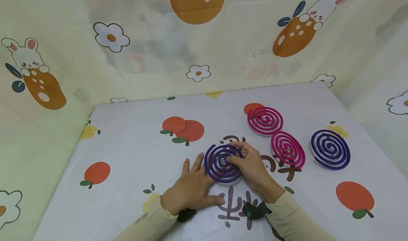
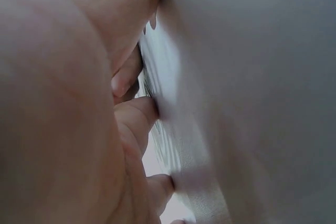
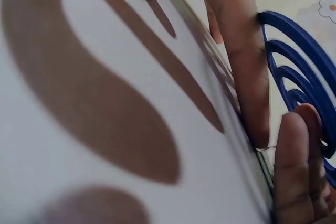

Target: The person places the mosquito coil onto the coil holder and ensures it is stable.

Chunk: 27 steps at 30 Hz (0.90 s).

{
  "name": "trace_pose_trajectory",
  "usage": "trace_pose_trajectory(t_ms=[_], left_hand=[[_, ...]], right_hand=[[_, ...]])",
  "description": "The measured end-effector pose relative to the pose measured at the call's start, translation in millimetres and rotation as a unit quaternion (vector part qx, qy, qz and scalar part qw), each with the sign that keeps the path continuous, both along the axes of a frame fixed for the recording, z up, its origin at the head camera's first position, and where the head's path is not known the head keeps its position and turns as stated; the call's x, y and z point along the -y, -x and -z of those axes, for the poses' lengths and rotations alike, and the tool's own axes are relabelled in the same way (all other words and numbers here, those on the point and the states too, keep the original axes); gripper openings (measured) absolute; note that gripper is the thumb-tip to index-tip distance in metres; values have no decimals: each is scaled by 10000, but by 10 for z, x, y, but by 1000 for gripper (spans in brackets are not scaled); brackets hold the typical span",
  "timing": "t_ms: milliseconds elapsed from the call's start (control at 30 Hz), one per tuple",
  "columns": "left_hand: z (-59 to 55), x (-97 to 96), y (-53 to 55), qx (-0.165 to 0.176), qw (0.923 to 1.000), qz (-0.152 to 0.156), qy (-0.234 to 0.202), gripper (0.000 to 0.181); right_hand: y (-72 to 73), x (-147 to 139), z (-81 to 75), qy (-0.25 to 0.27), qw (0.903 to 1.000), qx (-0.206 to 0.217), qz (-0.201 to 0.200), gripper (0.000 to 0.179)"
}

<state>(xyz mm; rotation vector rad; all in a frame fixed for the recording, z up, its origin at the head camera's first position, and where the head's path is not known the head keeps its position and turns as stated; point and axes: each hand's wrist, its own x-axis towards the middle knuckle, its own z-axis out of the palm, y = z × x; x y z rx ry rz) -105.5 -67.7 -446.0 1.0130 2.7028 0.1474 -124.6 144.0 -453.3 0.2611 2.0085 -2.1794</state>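
Observation:
A dark blue spiral coil (image 1: pixel 224 162) is tilted up by my right hand (image 1: pixel 255 166), which pinches it between the thumb near its centre and fingers at its far right edge. In the right wrist view, the blue coil (image 3: pixel 302 51) stands away from the tabletop. Fingers spread, my left hand (image 1: pixel 191 189) rests on the cloth just left of that coil, which overlaps some of its fingers. Fingertips (image 2: pixel 142 109) touch the white surface in the left wrist view.
Two pink spiral coils, one farther back (image 1: pixel 266 118) and one nearer (image 1: pixel 287 148), lie touching on the right. Beyond them lies another dark blue spiral coil (image 1: pixel 330 148). The white tablecloth (image 1: pixel 127 184) has printed fruit and lettering. A patterned curtain (image 1: pixel 153 56) hangs behind the table.

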Motion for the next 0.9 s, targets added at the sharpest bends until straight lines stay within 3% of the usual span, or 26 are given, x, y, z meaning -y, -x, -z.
trace_pose_trajectory(t_ms=[900], left_hand=[[-17,9,4,45,10000,-26,24,96]], right_hand=[[-23,-30,-9,56,9999,41,-89,53]])
